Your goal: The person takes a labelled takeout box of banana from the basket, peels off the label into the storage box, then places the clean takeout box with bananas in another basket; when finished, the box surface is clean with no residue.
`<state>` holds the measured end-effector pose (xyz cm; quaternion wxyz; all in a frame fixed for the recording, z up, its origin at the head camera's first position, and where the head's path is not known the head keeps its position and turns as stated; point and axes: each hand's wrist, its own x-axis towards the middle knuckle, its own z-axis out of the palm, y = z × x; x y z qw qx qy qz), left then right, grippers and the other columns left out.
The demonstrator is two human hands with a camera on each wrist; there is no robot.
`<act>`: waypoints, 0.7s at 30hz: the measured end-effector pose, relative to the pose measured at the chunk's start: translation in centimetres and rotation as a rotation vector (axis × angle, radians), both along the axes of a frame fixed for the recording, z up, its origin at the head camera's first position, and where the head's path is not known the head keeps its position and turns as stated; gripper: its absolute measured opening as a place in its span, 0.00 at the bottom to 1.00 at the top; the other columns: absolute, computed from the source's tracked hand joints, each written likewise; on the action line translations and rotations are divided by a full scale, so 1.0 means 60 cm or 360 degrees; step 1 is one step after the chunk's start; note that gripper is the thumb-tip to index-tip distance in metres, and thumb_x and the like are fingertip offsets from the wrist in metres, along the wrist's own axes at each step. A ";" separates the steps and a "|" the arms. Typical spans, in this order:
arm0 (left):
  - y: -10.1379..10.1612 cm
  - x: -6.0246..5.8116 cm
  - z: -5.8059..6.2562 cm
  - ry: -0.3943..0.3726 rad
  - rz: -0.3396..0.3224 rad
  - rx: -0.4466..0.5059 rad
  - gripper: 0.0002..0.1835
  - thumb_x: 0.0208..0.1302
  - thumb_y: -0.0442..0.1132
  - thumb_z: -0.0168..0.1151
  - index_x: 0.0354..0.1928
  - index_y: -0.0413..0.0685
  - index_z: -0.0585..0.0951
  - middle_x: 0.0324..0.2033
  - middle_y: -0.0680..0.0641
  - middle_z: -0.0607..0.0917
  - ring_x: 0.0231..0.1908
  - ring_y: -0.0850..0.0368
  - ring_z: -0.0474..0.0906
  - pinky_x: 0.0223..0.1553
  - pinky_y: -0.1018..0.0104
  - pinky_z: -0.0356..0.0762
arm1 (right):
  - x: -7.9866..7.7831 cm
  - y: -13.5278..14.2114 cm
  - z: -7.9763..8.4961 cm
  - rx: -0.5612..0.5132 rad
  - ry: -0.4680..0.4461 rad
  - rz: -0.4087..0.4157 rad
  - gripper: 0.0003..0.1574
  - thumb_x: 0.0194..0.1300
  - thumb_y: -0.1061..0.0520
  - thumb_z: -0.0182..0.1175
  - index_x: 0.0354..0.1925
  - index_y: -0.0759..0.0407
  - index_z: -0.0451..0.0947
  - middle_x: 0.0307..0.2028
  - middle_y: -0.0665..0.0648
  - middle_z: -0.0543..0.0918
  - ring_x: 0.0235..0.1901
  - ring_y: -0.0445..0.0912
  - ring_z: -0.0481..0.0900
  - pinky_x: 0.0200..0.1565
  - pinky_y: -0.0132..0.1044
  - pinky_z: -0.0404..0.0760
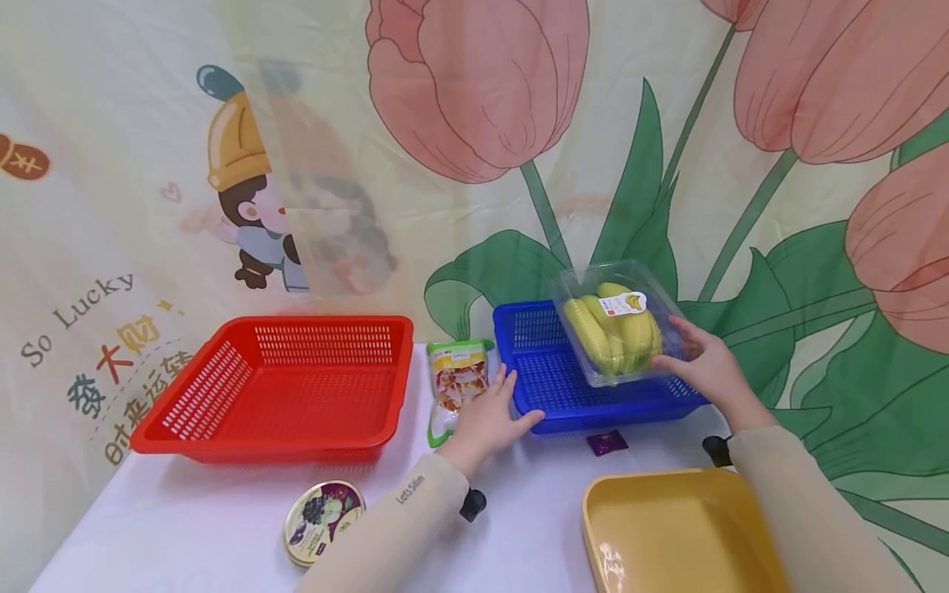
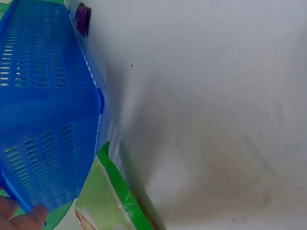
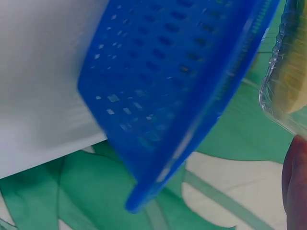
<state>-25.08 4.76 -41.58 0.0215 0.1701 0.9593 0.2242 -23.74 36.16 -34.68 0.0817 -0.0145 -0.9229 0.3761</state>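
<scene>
Red basket (image 1: 311,395): head view only. Blue basket (image 1: 593,422): all three. Tray (image 1: 682,543): head only. Banana pack (image 1: 614,333): head and right wrist, held above blue basket. Bag (image 1: 460,375): head, left wrist. Tin (image 1: 322,523): head only. Sachet (image 1: 608,443): head, left wrist. Arms forward; my right grip (image 1: 712,375) holds pack's right side, my left grip (image 1: 487,420) spread wide at blue basket's left rim.

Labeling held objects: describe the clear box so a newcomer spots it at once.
Right of the red basket, find the blue basket. Over its right half, the person's right hand holds a clear box. Unlike both baskets, it is see-through, showing yellow bananas under a white label.
</scene>
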 end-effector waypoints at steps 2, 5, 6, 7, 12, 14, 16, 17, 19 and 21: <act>-0.001 -0.002 0.000 -0.0002 0.0001 -0.0006 0.48 0.53 0.73 0.45 0.70 0.53 0.52 0.70 0.51 0.50 0.65 0.46 0.60 0.63 0.37 0.52 | 0.003 -0.005 0.006 -0.0017 0.0002 0.0028 0.55 0.54 0.40 0.62 0.70 0.55 0.46 0.65 0.72 0.56 0.60 0.70 0.59 0.55 0.66 0.62; -0.002 -0.005 -0.001 -0.0003 0.0009 -0.0014 0.49 0.53 0.73 0.46 0.70 0.52 0.50 0.70 0.52 0.50 0.65 0.46 0.59 0.63 0.37 0.51 | 0.007 -0.013 0.012 -0.0037 0.0013 0.0076 0.55 0.54 0.42 0.62 0.70 0.54 0.45 0.66 0.72 0.55 0.61 0.69 0.57 0.56 0.65 0.61; -0.003 -0.006 -0.001 -0.0001 0.0010 -0.0012 0.50 0.52 0.73 0.47 0.70 0.51 0.50 0.70 0.52 0.51 0.65 0.46 0.59 0.63 0.37 0.51 | 0.008 -0.015 0.014 -0.0043 0.0015 0.0090 0.55 0.55 0.42 0.62 0.70 0.54 0.44 0.66 0.72 0.54 0.62 0.69 0.57 0.56 0.65 0.61; -0.003 -0.007 -0.001 -0.0006 0.0011 -0.0007 0.50 0.52 0.72 0.48 0.70 0.51 0.49 0.70 0.52 0.50 0.65 0.46 0.59 0.64 0.37 0.50 | 0.009 -0.017 0.015 -0.0044 0.0020 0.0101 0.55 0.55 0.43 0.63 0.70 0.54 0.44 0.66 0.72 0.54 0.62 0.69 0.57 0.57 0.65 0.61; -0.008 -0.009 0.007 -0.0036 -0.0012 0.0029 0.51 0.52 0.71 0.51 0.70 0.50 0.49 0.70 0.50 0.53 0.66 0.46 0.58 0.64 0.41 0.54 | 0.015 -0.023 0.020 -0.0038 0.0045 0.0141 0.55 0.55 0.45 0.63 0.71 0.52 0.43 0.66 0.71 0.53 0.62 0.68 0.56 0.58 0.65 0.60; -0.013 -0.011 0.014 -0.0053 -0.0011 0.0078 0.51 0.52 0.70 0.52 0.70 0.50 0.49 0.69 0.49 0.56 0.65 0.46 0.59 0.63 0.43 0.57 | 0.019 -0.025 0.022 -0.0042 0.0060 0.0161 0.55 0.55 0.46 0.63 0.71 0.51 0.43 0.66 0.71 0.53 0.62 0.69 0.56 0.58 0.65 0.60; -0.017 -0.013 0.024 -0.0070 0.0003 0.0140 0.51 0.52 0.70 0.52 0.70 0.51 0.48 0.69 0.49 0.57 0.65 0.46 0.59 0.62 0.45 0.60 | 0.023 -0.028 0.023 -0.0046 0.0074 0.0184 0.54 0.55 0.48 0.64 0.71 0.51 0.43 0.67 0.71 0.53 0.62 0.69 0.56 0.58 0.64 0.59; -0.020 -0.015 0.030 -0.0079 0.0015 0.0184 0.51 0.51 0.71 0.51 0.71 0.52 0.49 0.68 0.49 0.58 0.65 0.46 0.60 0.62 0.45 0.61 | 0.026 -0.030 0.024 -0.0048 0.0077 0.0195 0.54 0.55 0.48 0.64 0.71 0.50 0.43 0.66 0.71 0.54 0.62 0.69 0.56 0.58 0.65 0.59; -0.026 -0.020 0.043 -0.0100 0.0052 0.0266 0.51 0.50 0.73 0.50 0.71 0.56 0.48 0.68 0.51 0.58 0.64 0.46 0.61 0.60 0.45 0.63 | 0.031 -0.034 0.026 -0.0051 0.0074 0.0208 0.54 0.55 0.49 0.64 0.71 0.49 0.44 0.66 0.72 0.54 0.62 0.69 0.57 0.58 0.65 0.59; -0.031 -0.027 0.056 -0.0113 0.0088 0.0346 0.51 0.48 0.75 0.49 0.71 0.61 0.47 0.68 0.52 0.58 0.63 0.47 0.63 0.59 0.45 0.66 | 0.036 -0.038 0.027 -0.0039 0.0068 0.0216 0.54 0.55 0.49 0.64 0.71 0.48 0.44 0.66 0.72 0.55 0.62 0.68 0.57 0.57 0.65 0.60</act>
